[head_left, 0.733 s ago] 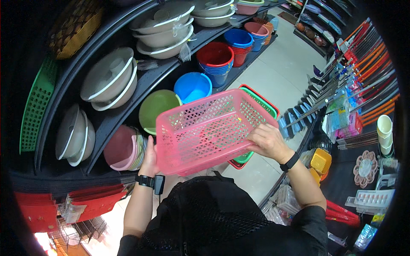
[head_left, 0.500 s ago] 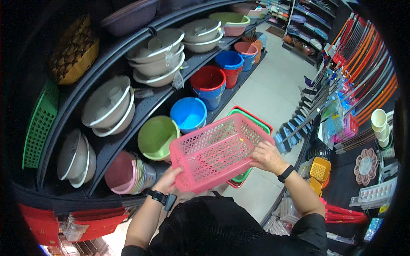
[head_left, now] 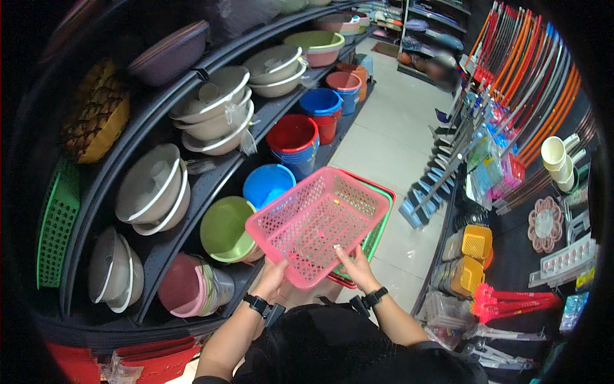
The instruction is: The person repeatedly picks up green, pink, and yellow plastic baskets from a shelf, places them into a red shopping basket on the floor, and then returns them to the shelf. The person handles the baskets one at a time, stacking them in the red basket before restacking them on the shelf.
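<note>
Pink basket (head_left: 320, 224) is held up, its near corner between the hands; left hand (head_left: 272, 278) grips its left side; right hand (head_left: 360, 270) its right side, thumb over the rim, other fingers hidden.

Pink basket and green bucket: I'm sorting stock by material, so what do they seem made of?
Pink basket: probably plastic with a satin finish; its regular openwork looks moulded in one piece.
Green bucket: likely plastic too; it looks smooth, softly shiny and evenly coloured.
</note>
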A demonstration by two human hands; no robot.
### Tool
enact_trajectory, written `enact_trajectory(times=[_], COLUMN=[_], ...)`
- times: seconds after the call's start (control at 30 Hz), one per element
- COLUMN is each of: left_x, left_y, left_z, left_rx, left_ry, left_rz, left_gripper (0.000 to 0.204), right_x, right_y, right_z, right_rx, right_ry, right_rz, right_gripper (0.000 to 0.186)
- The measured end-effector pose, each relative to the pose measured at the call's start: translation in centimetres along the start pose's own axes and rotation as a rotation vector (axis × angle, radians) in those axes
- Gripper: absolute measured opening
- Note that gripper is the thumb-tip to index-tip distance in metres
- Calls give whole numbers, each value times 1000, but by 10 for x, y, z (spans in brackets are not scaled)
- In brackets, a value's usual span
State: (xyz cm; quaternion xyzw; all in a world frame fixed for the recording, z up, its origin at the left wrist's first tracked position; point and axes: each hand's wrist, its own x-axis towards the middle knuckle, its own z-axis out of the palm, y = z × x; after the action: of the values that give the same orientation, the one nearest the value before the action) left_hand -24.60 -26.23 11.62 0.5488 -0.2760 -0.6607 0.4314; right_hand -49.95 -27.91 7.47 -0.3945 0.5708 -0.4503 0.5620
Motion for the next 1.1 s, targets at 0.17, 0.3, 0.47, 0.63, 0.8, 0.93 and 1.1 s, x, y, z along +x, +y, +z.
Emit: enact_trajectory(times=[0.17, 0.3, 0.47, 0.63, 0.8, 0.93, 1.1], left_x=[-5, -16, -33, -66, -115, -147, -166], left_y=[11, 11, 9, -26, -95, -148, -197], left_z=[7, -6, -47, -96, -143, -161, -160], left_rx=[209, 248, 231, 96, 48, -3, -60], left_ry=[-147, -213, -88, 119, 347, 412, 449], left_rz=[-163, -198, -216, -236, -336, -399, -288], left_gripper=[68, 71, 66, 56, 49, 44, 40], right_x=[10, 34, 66, 92, 91, 75, 51], right_y=[-7, 22, 70, 91, 93, 124, 127], right_z=[-24, -63, -94, -104, -95, -90, -76], right_rx=[147, 105, -56, -156, -551, -653, -807], right_ry=[47, 141, 133, 179, 301, 376, 356], right_rz=[56, 58, 68, 118, -62, -89, 71], right_gripper=[41, 37, 39, 35, 57, 87, 88])
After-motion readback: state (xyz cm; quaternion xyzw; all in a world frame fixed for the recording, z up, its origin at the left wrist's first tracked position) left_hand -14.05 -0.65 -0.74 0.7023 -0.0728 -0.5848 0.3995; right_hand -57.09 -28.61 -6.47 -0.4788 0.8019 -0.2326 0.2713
